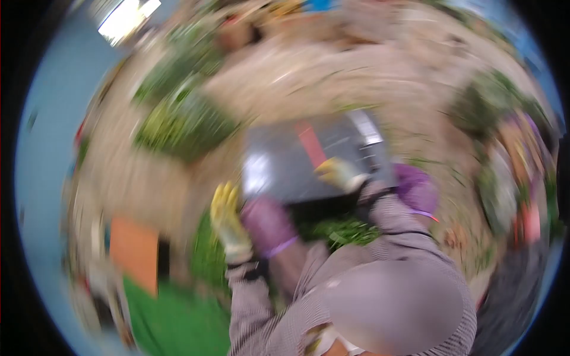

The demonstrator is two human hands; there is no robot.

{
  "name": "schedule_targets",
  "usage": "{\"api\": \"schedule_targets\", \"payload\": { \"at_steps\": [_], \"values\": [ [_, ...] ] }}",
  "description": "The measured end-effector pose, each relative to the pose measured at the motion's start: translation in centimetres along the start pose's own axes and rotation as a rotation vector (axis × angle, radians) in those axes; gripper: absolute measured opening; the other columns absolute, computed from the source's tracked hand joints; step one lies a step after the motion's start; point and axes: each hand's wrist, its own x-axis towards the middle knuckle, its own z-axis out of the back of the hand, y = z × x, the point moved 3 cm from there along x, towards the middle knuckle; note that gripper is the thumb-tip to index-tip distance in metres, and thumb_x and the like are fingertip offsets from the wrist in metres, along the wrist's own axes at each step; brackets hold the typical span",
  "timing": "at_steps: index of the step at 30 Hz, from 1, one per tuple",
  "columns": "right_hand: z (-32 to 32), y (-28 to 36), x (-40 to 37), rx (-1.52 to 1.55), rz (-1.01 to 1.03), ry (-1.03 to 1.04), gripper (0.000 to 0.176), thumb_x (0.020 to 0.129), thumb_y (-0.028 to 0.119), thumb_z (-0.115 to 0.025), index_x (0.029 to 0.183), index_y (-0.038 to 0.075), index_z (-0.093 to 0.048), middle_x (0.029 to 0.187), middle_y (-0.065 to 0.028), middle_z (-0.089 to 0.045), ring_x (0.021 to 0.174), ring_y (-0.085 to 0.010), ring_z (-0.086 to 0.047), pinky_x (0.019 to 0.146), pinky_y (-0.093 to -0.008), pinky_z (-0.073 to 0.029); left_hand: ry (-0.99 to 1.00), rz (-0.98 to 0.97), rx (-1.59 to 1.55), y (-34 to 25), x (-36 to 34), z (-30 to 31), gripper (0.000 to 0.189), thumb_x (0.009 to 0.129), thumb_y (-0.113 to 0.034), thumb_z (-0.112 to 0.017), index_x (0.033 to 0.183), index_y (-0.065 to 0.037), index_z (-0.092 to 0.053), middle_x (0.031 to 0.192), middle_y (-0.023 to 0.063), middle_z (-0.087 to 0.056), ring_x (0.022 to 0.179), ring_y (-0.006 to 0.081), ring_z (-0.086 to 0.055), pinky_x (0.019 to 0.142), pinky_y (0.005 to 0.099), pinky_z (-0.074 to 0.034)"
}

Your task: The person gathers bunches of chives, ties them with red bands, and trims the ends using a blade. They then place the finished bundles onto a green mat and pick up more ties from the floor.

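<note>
A dark metal-topped stand (273, 148) is in front of my knees, with a red strip (311, 145) across its top. My right hand (341, 174), in a yellow and white glove, is over the stand at the strip's near end. Its fingers look curled, but blur hides whether they grip the strip. To the left of the stand, my left hand (228, 221) is raised in a matching glove, fingers stretched out and holding nothing. Beneath it is a heap of green leaves (208, 255). More cut greens (344, 231) lie between my purple-covered legs, under the stand's near edge.
Bagged bundles of greens (187, 124) stand on the floor at the far left. More bags (490, 101) are at the right, near another person's arm (516, 142). An orange panel (133, 252) and a green sheet (178, 320) are at the lower left. Loose leaves litter the floor.
</note>
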Motion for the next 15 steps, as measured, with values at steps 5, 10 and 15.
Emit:
{"api": "schedule_targets", "payload": {
  "at_steps": [5, 10, 15],
  "values": [
    [4.7, 0.1, -1.4, -0.326, -0.165, 0.162, 0.074, 0.076, 0.01, -0.061, 0.148, 0.015, -0.043, 0.133, -0.0221, -0.057, 0.099, -0.0398, -0.067, 0.084, -0.0466, -0.055, -0.628, -0.143, 0.197, -4.5, -9.7, 17.9, 0.048, 0.105, -0.028, -0.049, 0.14, 0.006, -0.047, 0.137, 0.0258, -0.056, 0.12, 0.0343, -0.06, 0.107, 0.0444, -0.045],
    [5.4, 12.4, 5.8, -0.333, 0.064, -0.007, 0.046, 0.094, 0.024, -0.062, 0.136, 0.007, -0.057, 0.117, -0.0202, -0.067, 0.106, -0.036, -0.065, 0.092, -0.0424, -0.052, -1.062, 0.006, 0.085, 0.4, -22.1, 31.1, 0.041, 0.104, -0.029, -0.051, 0.132, -0.001, -0.057, 0.127, 0.0201, -0.065, 0.109, 0.0297, -0.066, 0.099, 0.0416, -0.047],
    [-7.8, 30.1, 11.7, 0.138, 0.471, 0.215, 0.041, 0.093, 0.022, -0.062, 0.132, 0.006, -0.06, 0.125, -0.0148, -0.065, 0.11, -0.0331, -0.064, 0.095, -0.0408, -0.051, -1.112, 0.185, -0.022, 6.3, -26.0, 31.9, 0.038, 0.102, -0.031, -0.055, 0.127, -0.002, -0.061, 0.12, 0.0164, -0.069, 0.098, 0.0261, -0.07, 0.093, 0.0413, -0.05]
  ]
}}
